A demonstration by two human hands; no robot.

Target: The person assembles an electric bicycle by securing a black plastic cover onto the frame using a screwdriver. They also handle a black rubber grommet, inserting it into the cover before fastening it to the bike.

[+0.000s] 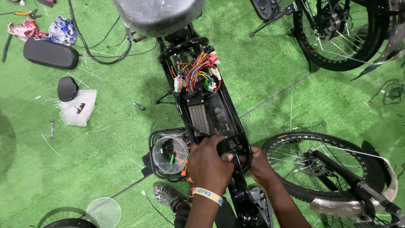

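A green turf floor (270,80) fills the view, and on it stands a black electric-bike frame (211,109) with its long compartment open upward, so the silver controller box (198,118) and the bundle of coloured wires (196,69) at the far end lie exposed to reach from above. A spoked front wheel (312,169) sits just right of the near end of the frame, leaving only a narrow gap on that side, while another wheel (337,33) stands well apart at the upper right. Left of the frame the turf is more open, dotted with a black oval cover (50,53) and a plastic bag (78,107). A wire basket (162,154) touching the frame's left flank holds a clear round tub of small parts (170,155), close at hand. The left hand (209,164) is curled over the near rim of the compartment, fingers closed against it; the right hand (259,165) presses the frame's right edge, its grip hidden.
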